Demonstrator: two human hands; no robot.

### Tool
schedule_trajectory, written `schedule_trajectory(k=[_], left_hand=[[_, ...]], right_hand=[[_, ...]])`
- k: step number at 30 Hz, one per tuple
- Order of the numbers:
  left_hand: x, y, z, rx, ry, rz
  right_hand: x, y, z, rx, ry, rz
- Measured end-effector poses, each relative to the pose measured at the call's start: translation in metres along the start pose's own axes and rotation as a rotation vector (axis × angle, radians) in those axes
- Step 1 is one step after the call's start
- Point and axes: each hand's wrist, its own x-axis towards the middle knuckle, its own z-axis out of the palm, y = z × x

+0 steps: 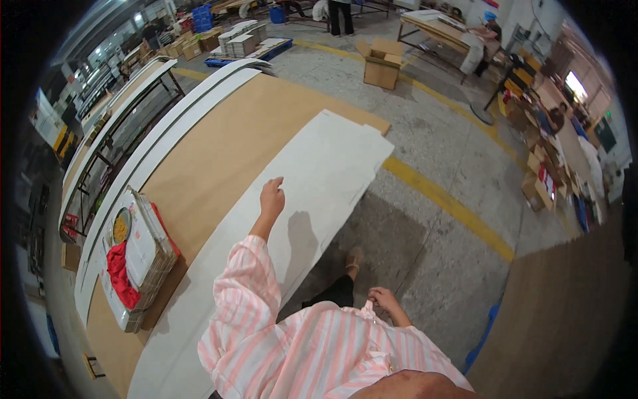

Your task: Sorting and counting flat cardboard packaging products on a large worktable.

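Observation:
My left hand [272,198] reaches out over a long white flat sheet of board [312,179] that lies on a brown work table [219,146]. Its fingers are loosely apart and hold nothing; the hand hovers just above or lightly touches the sheet. My right hand [384,300] hangs low by my waist, fingers curled near the hem of my pink striped shirt, with nothing visibly in it. One foot shows on the concrete floor beside the table.
A stack of flat white boards with a red cloth [119,276] and a tape roll [121,225] lies at the table's left. An open cardboard box [382,63] stands on the floor beyond. A yellow floor line [445,199] crosses right. More brown board [565,312] lies at right. People work far off.

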Motion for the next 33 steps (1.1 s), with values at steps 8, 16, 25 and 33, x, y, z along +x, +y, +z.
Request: schedule_trajectory(k=[8,16,25,33], left_hand=[[0.227,-0.043,0.151,0.247,0.012,-0.192],[0.311,-0.075,0.233,0.469,-0.302,-0.292],[0.31,-0.067,0.237,0.37,-0.274,-0.336],[0.303,-0.068,0.238,0.442,-0.208,-0.328]], right_hand=[[0.127,-0.194,-0.175,0.242,0.259,-0.077],[0.249,-0.301,-0.209,0.663,0.31,0.043],[0.285,-0.316,-0.21,0.745,0.165,0.03],[0.263,-0.3,-0.232,0.627,0.186,0.11]])
